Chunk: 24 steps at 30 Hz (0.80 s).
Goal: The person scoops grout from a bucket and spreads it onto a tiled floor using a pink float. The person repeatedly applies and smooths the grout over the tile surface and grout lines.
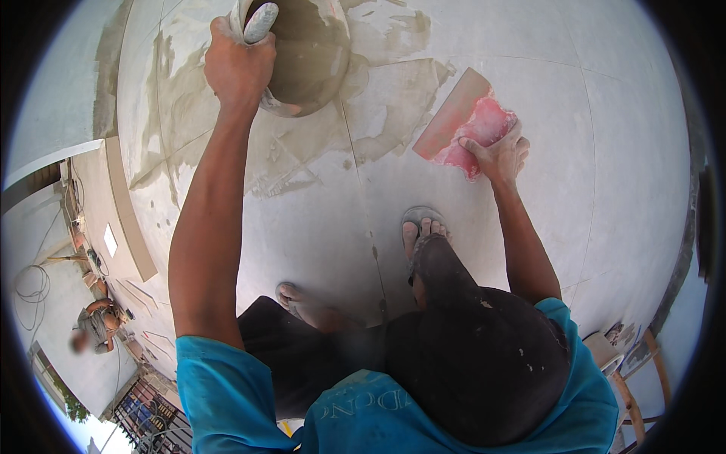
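The person crouches on a pale tiled floor (590,136), both feet in sandals near the middle of the view. The left hand (238,64) reaches to the far left and closes around the rim of a round bowl of grey grout (310,53), fingers curled over the edge so the bowl tips toward the floor. Wet grey grout smears (378,98) spread over the tiles beneath and to the right of the bowl, running along the tile joints. The right hand (499,155) sits further right and a little nearer, gripping a pink rubber grout float (465,117) by its thick pink pad; the flat blade points far-left and rests on the tile just beside the edge of the wet smear, apart from the bowl. At the far left edge, well below this floor level, another person (94,325) sits among cables and boards.
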{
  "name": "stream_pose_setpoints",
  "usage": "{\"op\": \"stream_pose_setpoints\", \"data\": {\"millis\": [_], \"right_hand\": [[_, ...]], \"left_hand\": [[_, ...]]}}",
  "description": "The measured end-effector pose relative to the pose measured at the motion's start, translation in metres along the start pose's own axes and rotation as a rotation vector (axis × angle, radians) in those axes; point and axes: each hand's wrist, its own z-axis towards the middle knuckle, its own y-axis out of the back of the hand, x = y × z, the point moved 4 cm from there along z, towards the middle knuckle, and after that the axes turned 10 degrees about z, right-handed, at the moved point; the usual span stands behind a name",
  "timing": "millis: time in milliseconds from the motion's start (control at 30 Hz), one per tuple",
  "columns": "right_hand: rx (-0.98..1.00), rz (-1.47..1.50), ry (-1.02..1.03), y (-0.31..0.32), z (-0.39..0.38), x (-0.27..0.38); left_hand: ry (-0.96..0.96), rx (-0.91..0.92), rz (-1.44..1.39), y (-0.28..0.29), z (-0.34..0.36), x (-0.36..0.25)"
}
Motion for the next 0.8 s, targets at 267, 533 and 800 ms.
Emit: {"op": "stream_pose_setpoints", "data": {"millis": [267,533,800], "right_hand": [[-0.041,-0.032,-0.089,-0.004,-0.003,-0.001],[0.045,0.011,-0.275,-0.007,0.001,0.011],[0.002,0.042,-0.396,-0.015,0.009,0.005]], "left_hand": [[-0.009,0.009,-0.014,-0.001,-0.002,-0.004],[0.085,0.017,0.014,0.000,0.003,0.006],[0.340,0.084,-0.234,0.014,0.015,0.072]]}}
